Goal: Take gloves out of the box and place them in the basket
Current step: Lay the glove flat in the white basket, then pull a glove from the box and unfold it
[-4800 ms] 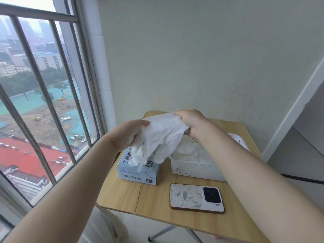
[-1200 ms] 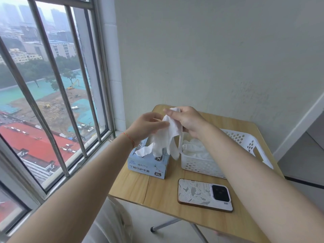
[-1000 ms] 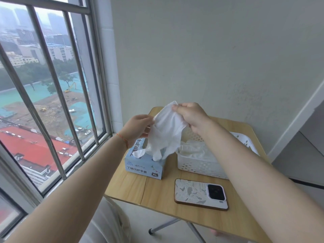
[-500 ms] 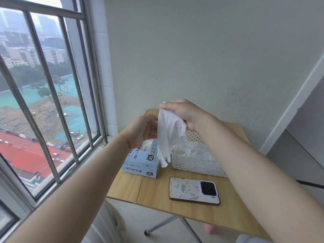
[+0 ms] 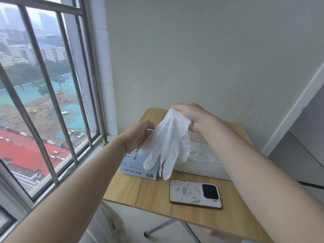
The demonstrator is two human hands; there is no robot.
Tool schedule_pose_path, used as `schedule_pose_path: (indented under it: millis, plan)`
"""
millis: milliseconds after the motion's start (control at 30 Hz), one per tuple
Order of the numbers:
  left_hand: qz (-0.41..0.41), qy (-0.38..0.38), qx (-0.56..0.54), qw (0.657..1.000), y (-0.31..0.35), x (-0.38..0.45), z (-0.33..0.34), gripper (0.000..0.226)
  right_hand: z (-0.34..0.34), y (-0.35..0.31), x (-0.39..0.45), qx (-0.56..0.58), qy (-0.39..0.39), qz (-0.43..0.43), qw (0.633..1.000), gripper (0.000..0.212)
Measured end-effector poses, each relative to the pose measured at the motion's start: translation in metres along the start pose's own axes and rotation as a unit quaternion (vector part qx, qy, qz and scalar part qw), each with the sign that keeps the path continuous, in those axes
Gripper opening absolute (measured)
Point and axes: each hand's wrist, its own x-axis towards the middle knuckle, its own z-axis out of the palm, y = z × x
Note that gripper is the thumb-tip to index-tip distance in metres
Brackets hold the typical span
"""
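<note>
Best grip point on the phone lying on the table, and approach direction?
Probably pinch the phone across its two long edges, coming from above. It lies flat, back up, on the table, so no face is open underneath; its near long edge sits close to the table's front edge.

One head-worn wide-angle view looks forward and down from close above a small wooden table at lower centre (both forearms reach in from the bottom corners), window at left, wall filling the upper right.

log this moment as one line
right hand: holds glove by cuff | left hand: at glove edge, grip unclear | glove: hanging above box, not yet in basket
</note>
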Motion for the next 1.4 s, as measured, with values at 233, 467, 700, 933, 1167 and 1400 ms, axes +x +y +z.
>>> schedule_pose_path:
  millis: [233,467,700,933,1167,1400]
  plan:
    - [-0.014,-0.105,0.053,0.993,-0.004,0.009,-0.006,0.028,-0.011,0.008,0.010,0.059,-0.009,0.029,0.998,0.021]
    - [-0.055,-0.061,0.083,0.993,0.027,0.045,0.018,0.024,-0.048,0.031,0.010,0.152,0.031,0.056,0.986,0.026]
    - [0.085,-0.007,0.556,0.826,0.025,0.093,0.100,0.016,-0.110,0.086,0.008,0.050,0.107,0.095,0.988,0.026]
    - [0.136,0.030,0.649,0.748,0.009,0.118,0.144,0.015,-0.153,0.124,0.018,-0.307,0.183,-0.001,0.934,0.035]
    - [0.230,0.029,0.680,0.696,-0.009,0.110,0.152,0.034,-0.163,0.134,0.019,-0.615,0.194,-0.060,0.762,0.035]
    - [0.161,-0.082,0.692,0.699,-0.033,0.086,0.150,0.073,-0.165,0.126,0.012,-0.738,0.130,-0.023,0.662,0.068]
